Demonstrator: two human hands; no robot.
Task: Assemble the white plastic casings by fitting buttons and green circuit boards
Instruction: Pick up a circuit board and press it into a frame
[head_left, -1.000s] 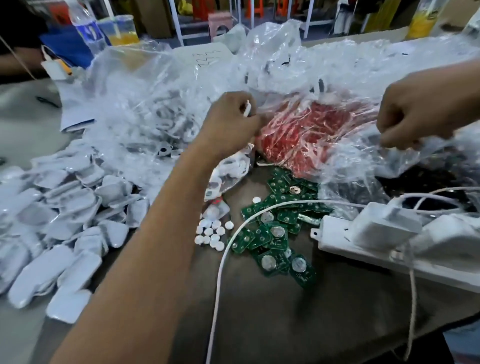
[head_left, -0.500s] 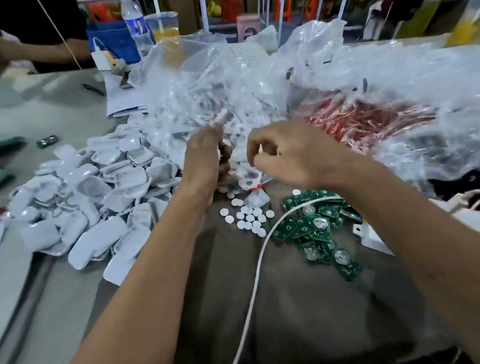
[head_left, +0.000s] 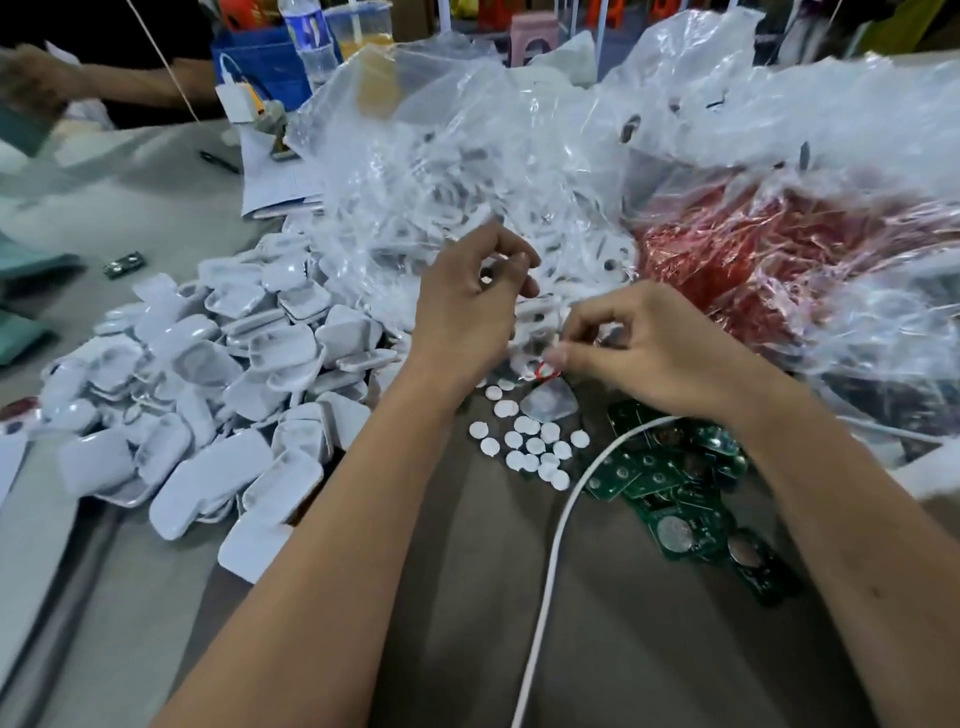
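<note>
My left hand (head_left: 462, 312) grips a small white casing with curled fingers; a round white spot shows inside the grip. Just right of it, my right hand (head_left: 654, 353) pinches the neck of a small clear bag (head_left: 550, 402) at its red tie. Loose white buttons (head_left: 530, 447) lie on the table below both hands. Green circuit boards (head_left: 675, 488) with coin cells sit in a heap under my right wrist. Left of my left forearm spreads a big pile of white casings (head_left: 208, 374).
A large clear bag (head_left: 441, 171) of white parts and a bag of red parts (head_left: 779, 260) fill the back. A white cable (head_left: 558, 525) runs down between my arms. Another person's arm (head_left: 104, 88), a bottle (head_left: 306, 41) and papers are at far left.
My right hand came from the bags at the right to the small bag beside my left hand. My left hand drew back toward me. The view swung left.
</note>
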